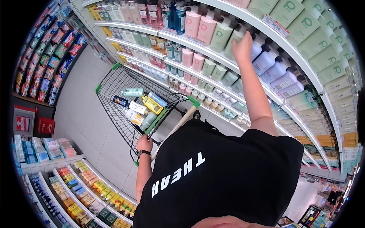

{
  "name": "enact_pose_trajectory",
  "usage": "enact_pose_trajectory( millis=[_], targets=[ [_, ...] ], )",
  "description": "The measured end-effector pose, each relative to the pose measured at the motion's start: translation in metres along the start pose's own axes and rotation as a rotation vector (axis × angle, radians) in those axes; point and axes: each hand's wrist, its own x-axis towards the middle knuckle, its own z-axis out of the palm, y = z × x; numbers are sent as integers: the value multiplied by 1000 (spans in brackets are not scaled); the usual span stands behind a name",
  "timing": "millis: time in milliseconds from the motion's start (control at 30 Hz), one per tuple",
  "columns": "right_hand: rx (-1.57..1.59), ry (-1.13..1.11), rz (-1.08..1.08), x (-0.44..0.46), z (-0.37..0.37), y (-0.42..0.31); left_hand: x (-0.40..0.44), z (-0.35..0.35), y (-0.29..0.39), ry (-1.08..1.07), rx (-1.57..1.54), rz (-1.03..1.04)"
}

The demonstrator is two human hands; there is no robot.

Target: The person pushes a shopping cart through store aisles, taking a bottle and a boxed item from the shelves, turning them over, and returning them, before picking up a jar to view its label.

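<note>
My right hand is raised to an upper shelf, fingers closed round a light green pump bottle; some fingertips are hidden. Beside it stand another green pump bottle, pink pump bottles and lilac pump bottles. Down at the shopping cart, my left hand, with a dark band on its wrist, is closed on the frame near the handle. In the wire basket lie several bottles, among them a yellow bottle, a pale teal bottle and a dark blue container.
Tiered shelves of bottles curve along the right side. Large green packages fill the upper right, near a price tag. Across the tiled floor are a rack of colourful packets and low shelves of small goods.
</note>
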Motion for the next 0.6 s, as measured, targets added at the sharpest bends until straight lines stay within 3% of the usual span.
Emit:
enact_pose_trajectory(
  millis=[367, 600],
  targets=[
    [-301, -484, 179, 56, -23, -9, 0, 4, -2, -9, 25, -16],
    [-356, -459, 150, 60, -21, -5, -2, 2, -1, 12, 7, -7]
  ],
)
